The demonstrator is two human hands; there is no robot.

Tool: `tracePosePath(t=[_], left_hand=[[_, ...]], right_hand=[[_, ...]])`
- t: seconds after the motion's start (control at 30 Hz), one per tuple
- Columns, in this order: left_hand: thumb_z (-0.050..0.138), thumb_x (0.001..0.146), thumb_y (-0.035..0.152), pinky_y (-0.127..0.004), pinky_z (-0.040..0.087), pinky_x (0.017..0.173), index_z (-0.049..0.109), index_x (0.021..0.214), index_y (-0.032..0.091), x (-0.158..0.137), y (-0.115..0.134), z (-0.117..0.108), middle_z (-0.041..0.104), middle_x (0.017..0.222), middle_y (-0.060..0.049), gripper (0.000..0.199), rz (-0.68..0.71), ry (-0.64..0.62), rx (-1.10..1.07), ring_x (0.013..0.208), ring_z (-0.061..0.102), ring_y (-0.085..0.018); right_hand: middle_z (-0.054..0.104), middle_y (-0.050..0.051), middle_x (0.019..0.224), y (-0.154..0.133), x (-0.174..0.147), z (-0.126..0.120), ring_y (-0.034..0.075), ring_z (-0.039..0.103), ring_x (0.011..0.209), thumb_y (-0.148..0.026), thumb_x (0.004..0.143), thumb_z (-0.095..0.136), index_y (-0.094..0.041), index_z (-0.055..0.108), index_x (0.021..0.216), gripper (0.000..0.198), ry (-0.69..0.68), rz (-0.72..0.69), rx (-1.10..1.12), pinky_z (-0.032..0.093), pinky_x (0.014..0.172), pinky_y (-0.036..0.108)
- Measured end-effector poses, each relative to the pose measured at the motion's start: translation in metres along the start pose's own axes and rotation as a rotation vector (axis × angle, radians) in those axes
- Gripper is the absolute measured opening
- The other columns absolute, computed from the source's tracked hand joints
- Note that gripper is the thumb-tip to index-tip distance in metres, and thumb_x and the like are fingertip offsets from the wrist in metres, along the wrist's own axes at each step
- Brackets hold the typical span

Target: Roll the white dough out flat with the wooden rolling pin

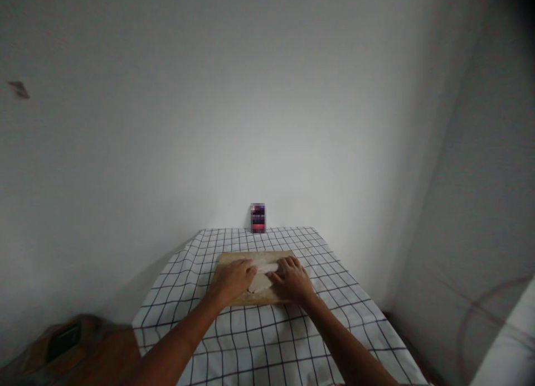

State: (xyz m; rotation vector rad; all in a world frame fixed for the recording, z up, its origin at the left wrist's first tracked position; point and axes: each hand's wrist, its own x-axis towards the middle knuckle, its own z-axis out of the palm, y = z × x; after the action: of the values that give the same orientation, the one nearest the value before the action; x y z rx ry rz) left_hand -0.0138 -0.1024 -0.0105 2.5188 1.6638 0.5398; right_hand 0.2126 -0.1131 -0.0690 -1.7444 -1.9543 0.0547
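A wooden board (232, 302) lies on the cloth-covered table, dusted pale on its surface. On it rests a flat, whitish sheet of dough (259, 284). Across the dough's far part runs a pale rolling pin (267, 268), its middle showing between my hands. My left hand (237, 275) is closed over the pin's left end, thumb toward the middle. Over the right end lies my right hand (293, 277), also closed, its thumb pointing inward. Both palms face down and hide the pin's ends.
A white cloth with a dark grid (267, 336) covers the table. At its far edge a small upright object with a blurred front (258, 218) leans near the white wall (267, 124). Low on the left stands a brown item with a dark panel (64, 341). Another wall rises on the right.
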Motion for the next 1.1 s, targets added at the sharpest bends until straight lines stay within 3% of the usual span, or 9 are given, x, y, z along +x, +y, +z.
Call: tracePosePath(t=[0.13,0.2,0.3,0.47,0.67,0.87,1.0,1.1], left_hand=[[0.071,0.095,0.044,-0.044,0.052,0.123,0.059,0.159,0.019,0.001,-0.033,-0.007,0.07,0.156,-0.015,0.07,0.012,-0.128,-0.253,0.143,0.067,-0.033],[0.077,0.088,0.039,-0.043,0.048,0.128,0.054,0.162,0.018,0.002,-0.052,-0.008,0.061,0.165,-0.016,0.08,-0.003,-0.158,-0.237,0.151,0.061,-0.033],[0.076,0.092,0.045,-0.047,0.048,0.128,0.057,0.159,0.017,0.0,-0.067,-0.006,0.063,0.163,-0.019,0.075,-0.063,-0.134,-0.173,0.151,0.06,-0.035],[0.066,0.099,0.047,-0.057,0.051,0.123,0.069,0.146,0.018,-0.008,-0.042,0.002,0.074,0.15,-0.019,0.056,-0.114,-0.03,-0.092,0.143,0.067,-0.04],[0.084,0.087,0.042,-0.049,0.042,0.133,0.073,0.146,0.023,-0.014,0.001,0.01,0.061,0.166,-0.014,0.063,0.126,-0.144,-0.174,0.157,0.053,-0.036],[0.088,0.082,0.036,-0.049,0.041,0.134,0.074,0.146,0.027,-0.008,-0.02,0.007,0.061,0.167,-0.009,0.066,0.179,-0.235,-0.235,0.155,0.056,-0.032],[0.086,0.084,0.034,-0.049,0.044,0.132,0.078,0.139,0.028,-0.012,-0.04,0.008,0.067,0.161,-0.008,0.056,0.207,-0.199,-0.271,0.151,0.061,-0.031],[0.083,0.088,0.032,-0.048,0.045,0.131,0.081,0.133,0.03,-0.02,-0.042,0.009,0.07,0.158,-0.007,0.045,0.213,-0.17,-0.262,0.149,0.062,-0.03]], right_hand=[[0.071,0.013,0.139,0.004,-0.002,0.008,0.034,0.058,0.138,-0.058,0.104,0.065,-0.024,0.07,0.126,0.041,0.018,0.007,0.065,0.044,0.118,0.049],[0.07,0.013,0.138,0.004,-0.002,0.008,0.034,0.058,0.137,-0.058,0.105,0.063,-0.023,0.069,0.124,0.04,0.02,0.017,0.063,0.046,0.116,0.05],[0.069,0.014,0.14,0.004,-0.005,0.006,0.035,0.058,0.136,-0.055,0.108,0.059,-0.024,0.067,0.125,0.037,0.022,0.054,0.045,0.049,0.112,0.05],[0.069,0.015,0.137,0.008,-0.007,0.006,0.033,0.06,0.131,-0.053,0.111,0.053,-0.025,0.065,0.121,0.032,0.065,0.088,0.064,0.053,0.104,0.044],[0.07,0.012,0.129,0.016,-0.007,0.014,0.03,0.061,0.125,-0.054,0.111,0.054,-0.025,0.062,0.114,0.03,0.095,0.075,0.081,0.052,0.103,0.04],[0.071,0.012,0.129,0.017,-0.007,0.012,0.03,0.061,0.125,-0.056,0.112,0.051,-0.026,0.062,0.115,0.032,0.096,0.079,0.071,0.052,0.101,0.04],[0.071,0.012,0.129,0.016,-0.007,0.008,0.031,0.061,0.124,-0.055,0.112,0.051,-0.027,0.063,0.116,0.031,0.075,0.087,0.067,0.052,0.1,0.04],[0.072,0.011,0.128,0.014,-0.008,0.006,0.03,0.062,0.122,-0.055,0.112,0.051,-0.026,0.063,0.117,0.032,0.074,0.091,0.053,0.052,0.099,0.039]])
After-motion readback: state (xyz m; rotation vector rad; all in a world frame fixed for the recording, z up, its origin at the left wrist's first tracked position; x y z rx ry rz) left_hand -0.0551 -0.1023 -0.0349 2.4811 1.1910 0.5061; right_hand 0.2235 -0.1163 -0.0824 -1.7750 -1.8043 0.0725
